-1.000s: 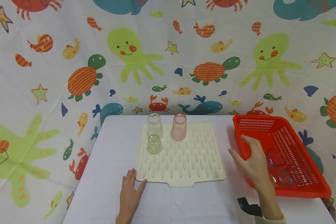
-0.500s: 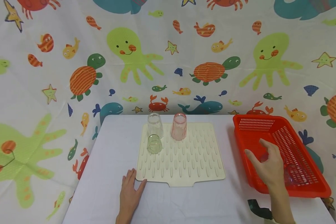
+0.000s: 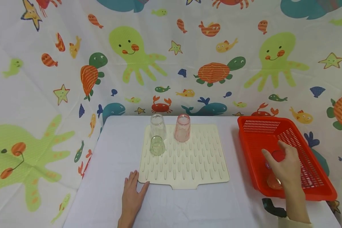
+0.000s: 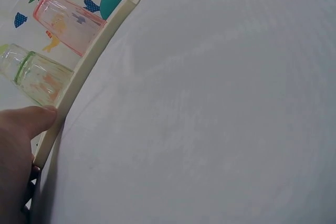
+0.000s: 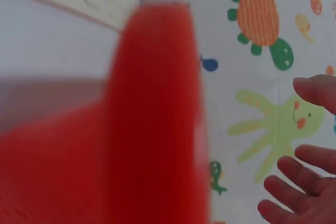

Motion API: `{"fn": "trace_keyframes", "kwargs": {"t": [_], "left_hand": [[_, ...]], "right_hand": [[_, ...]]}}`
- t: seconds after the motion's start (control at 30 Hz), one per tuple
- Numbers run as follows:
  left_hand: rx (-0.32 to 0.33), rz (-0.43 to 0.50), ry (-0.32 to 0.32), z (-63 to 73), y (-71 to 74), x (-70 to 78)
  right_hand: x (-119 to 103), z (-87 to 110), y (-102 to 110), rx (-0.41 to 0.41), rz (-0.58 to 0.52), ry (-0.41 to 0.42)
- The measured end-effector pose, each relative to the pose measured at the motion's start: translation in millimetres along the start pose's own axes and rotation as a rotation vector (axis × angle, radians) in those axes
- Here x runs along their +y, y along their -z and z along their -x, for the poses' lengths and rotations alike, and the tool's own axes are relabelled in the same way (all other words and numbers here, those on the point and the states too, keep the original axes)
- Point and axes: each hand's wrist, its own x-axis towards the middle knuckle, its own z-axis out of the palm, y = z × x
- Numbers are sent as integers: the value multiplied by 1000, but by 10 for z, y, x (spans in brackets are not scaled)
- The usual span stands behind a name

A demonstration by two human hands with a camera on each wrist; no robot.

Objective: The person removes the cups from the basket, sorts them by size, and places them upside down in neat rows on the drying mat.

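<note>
My left hand (image 3: 132, 196) rests with straight fingers at the near left corner of a cream ridged drying mat (image 3: 199, 158). In the left wrist view, its thumb (image 4: 39, 119) touches the mat's edge. On the mat stand a tall clear glass (image 3: 162, 129), a pink glass (image 3: 182, 131) and a short green glass (image 3: 157, 147). My right hand (image 3: 288, 164) is over a red plastic basket (image 3: 246, 152), thumb and fingers spread apart, holding nothing. Glasses lie in the basket, one of them (image 3: 273, 182) beside the hand; others are partly hidden behind it.
A white cloth covers the table (image 3: 119, 148). Behind it hangs a curtain (image 3: 171, 72) printed with sea animals. The basket's raised rim (image 5: 160, 114) fills the middle of the right wrist view, blurred.
My right hand has moved rightward, from the basket's left wall to over its inside, still spread. The left hand and the glasses on the mat have stayed put.
</note>
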Motion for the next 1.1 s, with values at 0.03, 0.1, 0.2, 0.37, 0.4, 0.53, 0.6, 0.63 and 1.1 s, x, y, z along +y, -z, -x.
{"fn": "trace_keyframes", "kwargs": {"t": [0.03, 0.1, 0.2, 0.37, 0.4, 0.53, 0.6, 0.63, 1.1], "left_hand": [[4, 0, -3, -3, 1, 0], [12, 1, -11, -6, 0, -1], [18, 3, -16, -9, -4, -6], [20, -1, -20, -15, -11, -6], [19, -2, -19, -16, -10, -5], [14, -2, -14, -17, -4, 2], [11, -2, -9, -16, 0, 1], [9, -2, -8, -15, 0, 1], [-18, -4, 5, -17, 14, -6]], "right_hand": [[26, -22, 12, -9, 1, -11], [83, -65, 37, -26, 11, -26], [174, -120, 64, -48, 19, -48], [312, -179, 86, -87, 40, -95], [340, -187, 88, -91, 48, -101], [455, -222, 109, -117, 80, -121], [506, -239, 130, -133, 88, -131], [528, -247, 141, -142, 93, -135], [793, -359, 179, -267, 246, -108]]}}
